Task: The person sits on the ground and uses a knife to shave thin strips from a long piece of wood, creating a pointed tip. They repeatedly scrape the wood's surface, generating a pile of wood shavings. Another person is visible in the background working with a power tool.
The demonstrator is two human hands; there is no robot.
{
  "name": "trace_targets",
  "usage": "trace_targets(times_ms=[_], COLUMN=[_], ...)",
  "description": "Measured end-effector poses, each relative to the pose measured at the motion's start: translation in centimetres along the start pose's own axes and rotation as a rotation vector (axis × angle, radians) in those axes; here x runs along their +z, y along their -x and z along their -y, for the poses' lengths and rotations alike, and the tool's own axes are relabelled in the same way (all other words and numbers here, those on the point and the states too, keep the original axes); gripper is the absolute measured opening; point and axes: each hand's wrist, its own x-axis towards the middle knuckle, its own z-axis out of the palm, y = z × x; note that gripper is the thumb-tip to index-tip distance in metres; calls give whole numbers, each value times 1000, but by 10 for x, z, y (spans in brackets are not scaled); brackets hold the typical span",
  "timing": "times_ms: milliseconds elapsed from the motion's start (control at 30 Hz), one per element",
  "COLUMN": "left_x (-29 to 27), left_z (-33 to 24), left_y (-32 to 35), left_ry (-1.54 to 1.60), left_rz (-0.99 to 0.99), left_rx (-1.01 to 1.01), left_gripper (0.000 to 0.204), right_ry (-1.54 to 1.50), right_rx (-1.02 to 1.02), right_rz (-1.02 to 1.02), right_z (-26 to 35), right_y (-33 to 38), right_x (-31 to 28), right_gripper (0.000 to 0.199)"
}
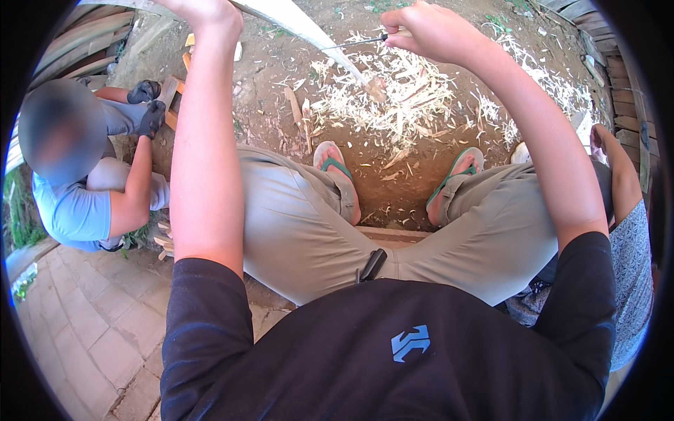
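Left hand: the left hand [203, 10] is at the top edge of the view, closed around the upper end of a long pale wooden stick [309, 31]; its fingers are mostly cut off by the rim.
Right hand: the right hand [428, 29] is curled into a fist around the light handle of a thin dark-bladed knife [354, 43], whose blade points left and meets the stick.
Stick: it slants down from the left hand toward the right, its lower tip [375, 88] resting on the ground between the two hands and ahead of the feet.
Shavings: a heap of pale wood shavings [400, 98] lies on the bare brown earth around the stick's tip and spreads toward the right.
Legs and feet: the person sits with knees apart in beige trousers [295, 224], wearing green-strapped flip-flops [333, 165], one on each side of the shavings.
Seat: a pale wooden plank edge [390, 234] shows between the legs.
Left side: another person in a light blue shirt [70, 210] and black gloves [149, 105] crouches over wood pieces, well apart from the stick.
Right side: a third person's arm [621, 175] and patterned grey sleeve sit just beside the right elbow.
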Motion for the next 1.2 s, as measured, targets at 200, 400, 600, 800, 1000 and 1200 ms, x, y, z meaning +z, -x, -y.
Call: trace_targets(times_ms=[200, 400, 600, 800, 1000, 1200], left_x=[-6, 9, 23, 35, 24, 25], left_z=[-1, 5, 2, -1, 8, 12], left_y=[-1, 6, 14, 28, 10, 10], left_ry=[-40, -62, -53, 5, -35, -110], left_rz=[139, 81, 54, 142, 184, 87], left_rx=[-3, 154, 127, -28, 82, 182], left_gripper=[85, 81, 82, 88, 86, 76], right_ry=[-21, -2, -107, -364, -241, 104], right_rx=[9, -7, 39, -37, 58, 72], right_rz=[-4, 61, -27, 47, 4, -107], right_z=[-8, -3, -3, -45, -28, 14], right_y=[-5, -10, 5, 4, 8, 27], right_x=[4, -13, -3, 14, 6, 10], right_gripper=[23, 23, 21, 22, 22, 25])
